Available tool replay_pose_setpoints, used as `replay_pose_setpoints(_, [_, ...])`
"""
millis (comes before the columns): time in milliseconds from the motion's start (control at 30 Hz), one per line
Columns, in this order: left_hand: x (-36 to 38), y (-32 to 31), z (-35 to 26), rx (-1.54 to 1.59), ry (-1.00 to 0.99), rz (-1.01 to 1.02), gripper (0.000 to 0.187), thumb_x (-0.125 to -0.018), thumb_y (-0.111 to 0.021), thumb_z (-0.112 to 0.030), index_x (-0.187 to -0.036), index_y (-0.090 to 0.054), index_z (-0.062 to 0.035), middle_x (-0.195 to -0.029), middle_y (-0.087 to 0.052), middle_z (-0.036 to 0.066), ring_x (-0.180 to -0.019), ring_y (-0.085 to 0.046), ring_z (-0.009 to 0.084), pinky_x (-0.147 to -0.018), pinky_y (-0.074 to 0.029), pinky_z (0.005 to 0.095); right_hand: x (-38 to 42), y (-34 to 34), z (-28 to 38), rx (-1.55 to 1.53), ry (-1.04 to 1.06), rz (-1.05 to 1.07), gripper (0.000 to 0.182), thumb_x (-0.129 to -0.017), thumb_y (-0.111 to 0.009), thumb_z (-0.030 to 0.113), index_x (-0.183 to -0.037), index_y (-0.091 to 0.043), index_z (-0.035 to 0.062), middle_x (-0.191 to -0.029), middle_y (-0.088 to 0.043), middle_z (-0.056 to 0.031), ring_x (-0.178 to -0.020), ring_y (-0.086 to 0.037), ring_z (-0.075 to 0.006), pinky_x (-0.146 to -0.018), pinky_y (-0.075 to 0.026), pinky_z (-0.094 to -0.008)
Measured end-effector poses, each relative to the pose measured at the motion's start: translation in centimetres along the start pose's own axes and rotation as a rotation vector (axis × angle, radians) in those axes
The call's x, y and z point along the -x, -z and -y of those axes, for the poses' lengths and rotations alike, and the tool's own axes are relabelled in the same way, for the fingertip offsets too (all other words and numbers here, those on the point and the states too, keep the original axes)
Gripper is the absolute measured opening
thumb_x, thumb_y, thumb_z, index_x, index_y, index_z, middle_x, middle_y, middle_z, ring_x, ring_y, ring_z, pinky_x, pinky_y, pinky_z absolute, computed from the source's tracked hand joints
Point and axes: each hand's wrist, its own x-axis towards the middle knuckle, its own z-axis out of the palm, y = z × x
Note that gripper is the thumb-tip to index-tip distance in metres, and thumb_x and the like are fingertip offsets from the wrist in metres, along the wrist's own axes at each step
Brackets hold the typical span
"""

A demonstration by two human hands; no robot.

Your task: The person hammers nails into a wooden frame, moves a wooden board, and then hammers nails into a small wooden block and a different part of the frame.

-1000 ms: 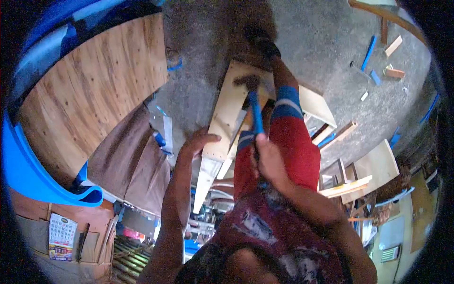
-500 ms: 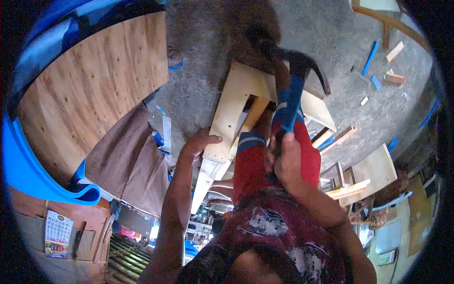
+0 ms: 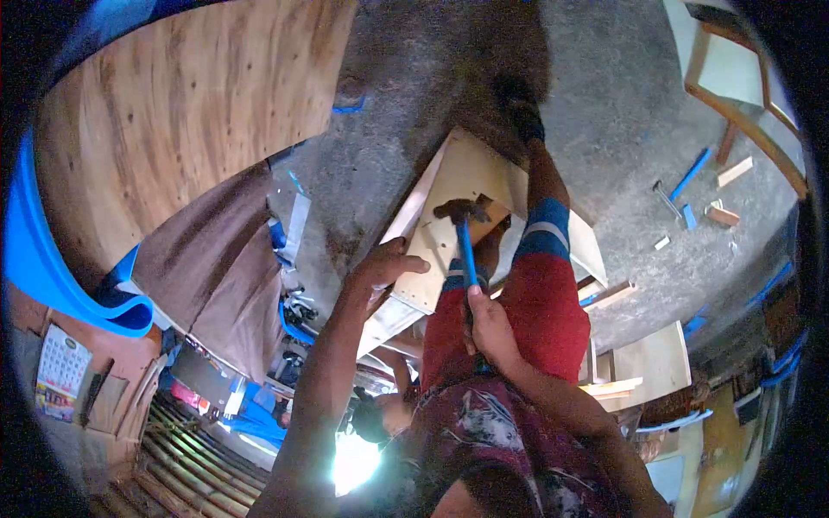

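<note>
My right hand is closed around the handle of a claw hammer with a blue shaft. The dark hammer head overlaps the face of a pale wooden frame, beside its cut-out opening. My left hand grips the left side of this frame, its thumb lying over the top face and some fingers hidden at the edge. The frame slants away between my left arm and my legs, in red shorts. Small dark nail marks dot its near end.
A large plywood sheet stands at the left, above a brown cloth. On the concrete floor at the right lie another hammer and wood offcuts. Another wooden piece sits at lower right. Another person partly shows below.
The hammer has come down from its raised position to the frame, its head now over the wood. My left hand still holds the frame's side. The view has shifted.
</note>
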Motion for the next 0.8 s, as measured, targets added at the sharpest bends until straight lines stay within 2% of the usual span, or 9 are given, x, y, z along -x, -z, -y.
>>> replay_pose_setpoints(200, [1.7, -1.0, -3.3, 0.054, 0.008, -0.014, 0.059, -0.066, -0.070, -0.019, -0.117, -0.051, 0.0036, -0.102, -0.062, 0.016, -0.089, -0.060, 0.0254, -0.081, -0.046, 0.0371, 2.6, 2.4, 4.4, -0.546, 0.308, -0.233, 0.053, -0.092, -0.034, 0.054, -0.068, -0.047, 0.0082, -0.046, -0.040, -0.0021, -0.033, -0.039, -0.0151, -0.033, -0.031, -0.0295])
replay_pose_setpoints(267, [1.9, -0.9, -3.2, 0.050, 0.019, -0.012, 0.059, -0.066, -0.070, -0.020, -0.117, -0.051, 0.0019, -0.103, -0.062, 0.015, -0.090, -0.060, 0.0245, -0.080, -0.047, 0.0374, -0.8, 1.3, -2.4, 0.013, 0.522, -0.321, 0.052, -0.093, -0.036, 0.051, -0.069, -0.048, 0.0069, -0.046, -0.041, -0.0024, -0.034, -0.040, -0.0159, -0.033, -0.032, -0.0305])
replay_pose_setpoints(300, [2.3, -0.9, -3.8, 0.096, 0.050, 0.050, 0.058, -0.067, -0.070, -0.021, -0.118, -0.051, 0.0009, -0.102, -0.062, 0.015, -0.090, -0.060, 0.0242, -0.080, -0.047, 0.0371, -2.0, -0.5, -1.8, 0.140, 0.816, -0.390, 0.049, -0.094, -0.037, 0.048, -0.071, -0.048, 0.0064, -0.047, -0.043, -0.0022, -0.034, -0.042, -0.0165, -0.034, -0.034, -0.0315])
replay_pose_setpoints(333, [2.5, -1.1, -4.2, 0.141, 0.083, 0.111, 0.058, -0.067, -0.070, -0.022, -0.118, -0.052, -0.0001, -0.102, -0.062, 0.014, -0.091, -0.060, 0.0239, -0.080, -0.047, 0.0369, -1.2, 1.0, -1.7, 0.007, 0.012, 0.096, 0.048, -0.096, -0.036, 0.045, -0.070, -0.048, 0.0066, -0.047, -0.043, -0.0027, -0.035, -0.043, -0.0165, -0.035, -0.035, -0.0315])
replay_pose_setpoints(533, [2.6, -1.3, -4.5, 0.059, 0.066, 0.027, 0.058, -0.068, -0.070, -0.022, -0.119, -0.052, -0.0011, -0.100, -0.063, 0.013, -0.089, -0.060, 0.0237, -0.081, -0.047, 0.0368, 2.5, 4.1, 2.9, -0.459, 0.362, -0.162, 0.046, -0.092, -0.041, 0.050, -0.074, -0.049, 0.0090, -0.049, -0.043, -0.0030, -0.037, -0.043, -0.0167, -0.035, -0.035, -0.0313])
replay_pose_setpoints(600, [2.7, -1.3, -4.2, 0.083, 0.053, 0.036, 0.059, -0.068, -0.070, -0.023, -0.120, -0.052, -0.0010, -0.100, -0.063, 0.012, -0.090, -0.060, 0.0237, -0.082, -0.047, 0.0368, 0.1, 2.8, -1.9, -1.059, 0.338, -0.192, 0.045, -0.092, -0.042, 0.048, -0.078, -0.052, 0.0070, -0.050, -0.044, -0.0033, -0.038, -0.045, -0.0174, -0.036, -0.036, -0.0318])
replay_pose_setpoints(633, [2.5, -1.3, -4.1, 0.097, 0.061, 0.030, 0.059, -0.068, -0.070, -0.023, -0.120, -0.052, -0.0007, -0.099, -0.063, 0.012, -0.090, -0.060, 0.0236, -0.082, -0.046, 0.0369, -0.5, 2.6, -1.8, -1.061, 0.344, -0.190, 0.045, -0.092, -0.042, 0.048, -0.078, -0.052, 0.0070, -0.050, -0.044, -0.0033, -0.038, -0.045, -0.0174, -0.036, -0.036, -0.0318])
replay_pose_setpoints(733, [3.2, -1.8, -3.7, 0.095, 0.077, 0.016, 0.059, -0.068, -0.070, -0.024, -0.119, -0.052, -0.0004, -0.099, -0.064, 0.012, -0.090, -0.060, 0.0234, -0.082, -0.046, 0.0369, -1.5, 1.9, -1.0, -0.008, -0.003, -0.009, 0.046, -0.093, -0.044, 0.045, -0.075, -0.053, 0.0035, -0.048, -0.043, -0.0028, -0.039, -0.047, -0.0192, -0.039, -0.038, -0.0327])
replay_pose_setpoints(800, [2.4, -1.2, -4.8, 0.078, 0.048, -0.008, 0.059, -0.068, -0.070, -0.024, -0.119, -0.052, -0.0003, -0.099, -0.064, 0.012, -0.090, -0.060, 0.0234, -0.083, -0.045, 0.0369, -1.0, 3.4, 0.0, -0.025, 0.078, -0.073, 0.049, -0.090, -0.045, 0.052, -0.077, -0.053, 0.0051, -0.048, -0.043, -0.0026, -0.039, -0.047, -0.0180, -0.038, -0.038, -0.0322])
